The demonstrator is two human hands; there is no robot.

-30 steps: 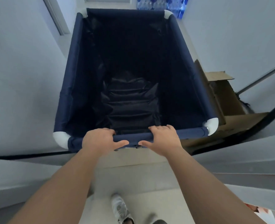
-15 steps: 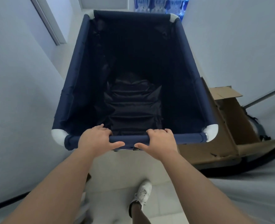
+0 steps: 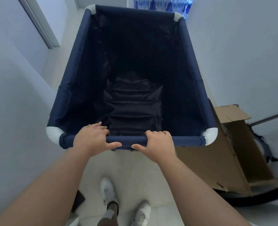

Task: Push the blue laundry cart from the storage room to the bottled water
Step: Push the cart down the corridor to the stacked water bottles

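Note:
The blue laundry cart (image 3: pixel 198 82) fills the middle of the head view, a dark navy fabric bin with white corner joints and black cloth lying in its bottom. My left hand (image 3: pixel 92 139) grips the near top rail left of centre. My right hand (image 3: pixel 158 142) grips the same rail right of centre. Packs of bottled water (image 3: pixel 162 3) in blue wrap show at the top edge, just beyond the cart's far rail.
White walls stand close on both sides, forming a narrow passage. A door frame (image 3: pixel 40 25) is at the far left. An open cardboard box (image 3: pixel 233 144) lies on the floor right of the cart, with a metal pole (image 3: pixel 272 117) above it. My white shoes (image 3: pixel 109 191) are on pale tiles.
The cart has rolled forward along the passage with both hands on its rail. The cardboard box has slid back to the right side and the water packs look nearer.

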